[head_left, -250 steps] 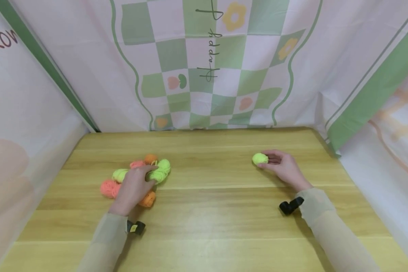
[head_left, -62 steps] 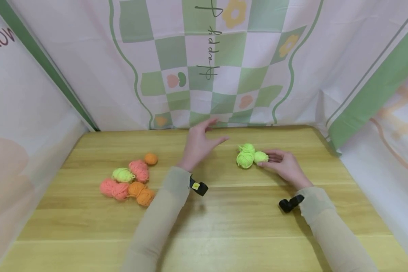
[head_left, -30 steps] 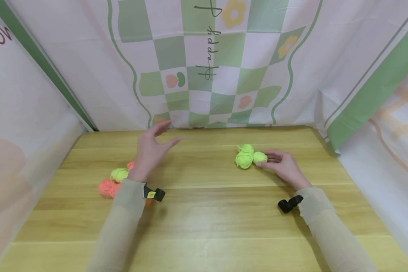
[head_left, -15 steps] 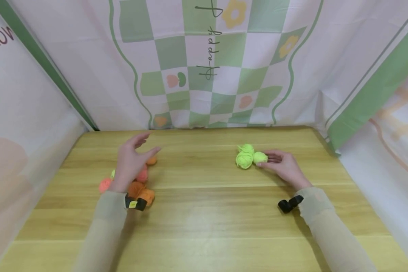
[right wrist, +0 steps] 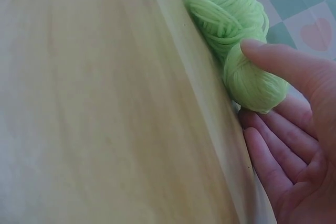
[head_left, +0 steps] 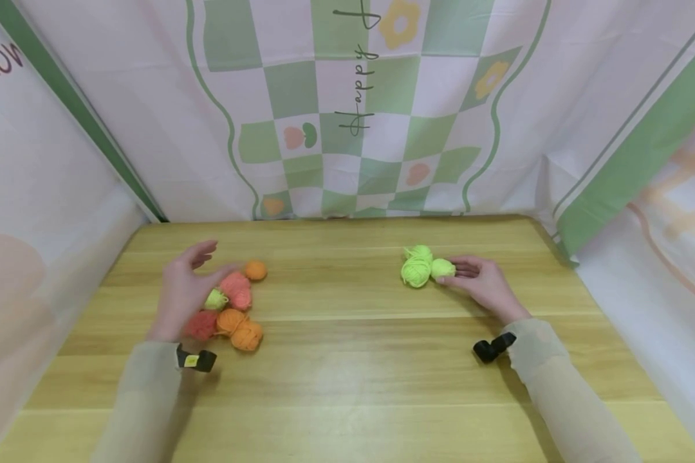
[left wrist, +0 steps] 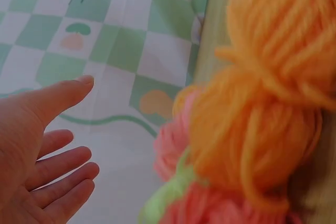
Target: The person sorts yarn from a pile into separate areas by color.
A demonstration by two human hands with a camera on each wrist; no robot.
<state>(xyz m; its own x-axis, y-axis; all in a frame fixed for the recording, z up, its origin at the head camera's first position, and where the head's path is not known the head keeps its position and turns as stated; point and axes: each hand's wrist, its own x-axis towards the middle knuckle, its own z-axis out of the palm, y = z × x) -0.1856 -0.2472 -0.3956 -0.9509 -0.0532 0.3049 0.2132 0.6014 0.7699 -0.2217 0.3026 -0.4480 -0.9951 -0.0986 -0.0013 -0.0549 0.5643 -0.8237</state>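
My left hand [head_left: 183, 292] hovers over the left yarn group, thumb and fingers spread apart around nothing; in the left wrist view the fingers [left wrist: 63, 174] are likewise empty. Near it are an orange yarn skein [head_left: 240, 329], a coral skein [head_left: 237, 290], a small orange yarn ball [head_left: 256, 270], a partly hidden yellow-green skein [head_left: 215, 299] and a red-coral one [head_left: 201, 325]. On the right, my right hand [head_left: 486, 286] pinches a small yellow-green yarn ball [right wrist: 254, 82] between thumb and fingers. A larger yellow-green skein [head_left: 417, 266] lies against that ball's left side.
The yarn lies on a wooden table [head_left: 347, 379]. A checkered cloth curtain [head_left: 347, 128] hangs along the back edge, and cloth panels stand at both sides. Bare tabletop separates the two yarn groups.
Earlier the left hand gripped the yellow-green skein in the left group; that skein now lies beside the small ball. The left hand has since swung back left, empty. The right hand stays put.
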